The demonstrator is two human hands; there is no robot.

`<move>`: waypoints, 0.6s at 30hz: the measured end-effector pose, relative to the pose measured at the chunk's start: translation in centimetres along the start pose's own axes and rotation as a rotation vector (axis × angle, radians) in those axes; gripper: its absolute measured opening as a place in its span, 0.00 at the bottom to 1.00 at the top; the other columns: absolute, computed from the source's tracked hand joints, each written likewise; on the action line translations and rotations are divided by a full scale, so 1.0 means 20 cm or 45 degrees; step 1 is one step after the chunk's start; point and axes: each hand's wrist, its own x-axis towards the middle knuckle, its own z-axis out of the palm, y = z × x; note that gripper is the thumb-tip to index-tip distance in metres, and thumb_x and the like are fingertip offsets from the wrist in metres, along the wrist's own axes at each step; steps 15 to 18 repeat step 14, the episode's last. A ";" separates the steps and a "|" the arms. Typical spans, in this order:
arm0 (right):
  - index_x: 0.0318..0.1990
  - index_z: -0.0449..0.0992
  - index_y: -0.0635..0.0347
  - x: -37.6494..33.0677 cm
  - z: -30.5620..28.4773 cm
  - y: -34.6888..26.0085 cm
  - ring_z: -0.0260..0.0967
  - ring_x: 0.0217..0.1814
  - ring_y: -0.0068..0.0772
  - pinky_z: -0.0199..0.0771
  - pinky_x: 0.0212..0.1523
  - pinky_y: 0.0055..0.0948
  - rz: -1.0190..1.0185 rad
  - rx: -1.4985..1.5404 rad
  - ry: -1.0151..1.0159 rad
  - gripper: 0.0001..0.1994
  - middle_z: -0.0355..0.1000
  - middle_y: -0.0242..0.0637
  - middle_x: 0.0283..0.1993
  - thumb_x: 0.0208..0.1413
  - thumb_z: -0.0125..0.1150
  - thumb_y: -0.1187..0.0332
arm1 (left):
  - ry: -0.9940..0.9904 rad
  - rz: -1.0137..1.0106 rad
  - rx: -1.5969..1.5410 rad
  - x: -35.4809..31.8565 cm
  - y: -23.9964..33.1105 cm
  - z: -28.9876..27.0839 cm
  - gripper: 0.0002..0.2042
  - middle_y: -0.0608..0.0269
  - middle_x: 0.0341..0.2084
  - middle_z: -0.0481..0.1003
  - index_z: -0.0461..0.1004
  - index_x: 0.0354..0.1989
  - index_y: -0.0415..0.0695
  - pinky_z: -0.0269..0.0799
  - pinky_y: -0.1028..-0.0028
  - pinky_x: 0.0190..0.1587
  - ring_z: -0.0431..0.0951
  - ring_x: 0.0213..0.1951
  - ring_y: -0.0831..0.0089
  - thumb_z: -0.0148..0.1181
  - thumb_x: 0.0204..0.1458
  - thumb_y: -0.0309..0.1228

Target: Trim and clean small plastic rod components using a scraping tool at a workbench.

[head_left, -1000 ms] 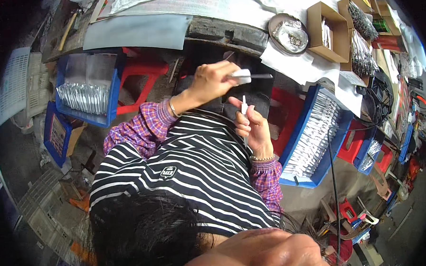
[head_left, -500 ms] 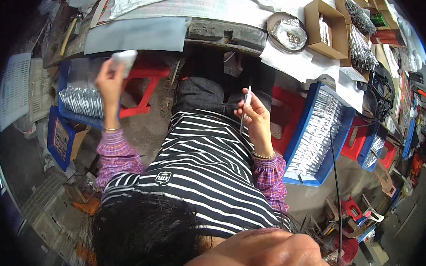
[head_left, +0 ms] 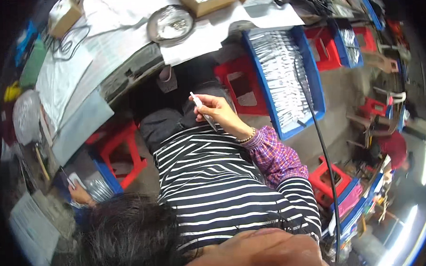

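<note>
My right hand (head_left: 218, 114) is closed around a slim white stick-like piece (head_left: 197, 103) with a thin metallic lower end, held above my lap. My left hand (head_left: 81, 193) is far out to the left, over a blue bin (head_left: 105, 172) of slim silvery pieces (head_left: 99, 187). Its fingers close on a small white object (head_left: 74, 178), with a thin dark line sticking out beside it. Whether the left hand touches the pieces in the bin, I cannot tell. My hair hides the left forearm.
Right of me, a second blue bin (head_left: 318, 92) holds rows of silvery pieces, with a black cable (head_left: 324, 147) crossing it. Red stools (head_left: 137, 153) stand under the table edge. On the table are a round dish (head_left: 152, 33) with a clear bag and a cardboard box (head_left: 217, 3).
The view has swung to the right. My left hand has moved from near the table edge down to the left bin, still holding something white. My right hand keeps its slim piece.
</note>
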 end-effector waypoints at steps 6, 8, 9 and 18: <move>0.51 0.71 0.65 -0.13 -0.25 -0.03 0.68 0.31 0.19 0.72 0.36 0.20 -0.083 0.062 0.233 0.15 0.71 0.31 0.34 0.56 0.56 0.73 | -0.012 0.131 -0.133 0.00 0.06 0.07 0.27 0.51 0.40 0.77 0.71 0.51 0.46 0.69 0.64 0.42 0.77 0.40 0.53 0.65 0.43 0.46; 0.49 0.72 0.65 -0.19 -0.33 -0.04 0.69 0.30 0.20 0.73 0.35 0.21 -0.117 0.113 0.356 0.14 0.71 0.32 0.32 0.55 0.57 0.74 | -0.071 0.111 -0.189 0.02 0.11 0.04 0.27 0.51 0.39 0.77 0.71 0.51 0.46 0.69 0.64 0.42 0.77 0.39 0.54 0.66 0.43 0.45; 0.49 0.72 0.65 -0.22 -0.37 -0.05 0.69 0.29 0.20 0.73 0.34 0.20 -0.136 0.113 0.415 0.14 0.71 0.32 0.31 0.55 0.57 0.75 | -0.130 0.079 -0.236 0.03 0.13 0.05 0.27 0.51 0.39 0.77 0.71 0.51 0.46 0.69 0.64 0.42 0.77 0.38 0.55 0.66 0.43 0.44; 0.54 0.68 0.64 -0.24 -0.57 0.00 0.69 0.32 0.18 0.77 0.37 0.22 -0.137 0.149 0.605 0.16 0.71 0.32 0.35 0.58 0.54 0.73 | -0.091 0.136 -0.141 0.17 -0.13 0.14 0.28 0.52 0.38 0.77 0.70 0.52 0.45 0.69 0.65 0.42 0.77 0.37 0.58 0.68 0.42 0.43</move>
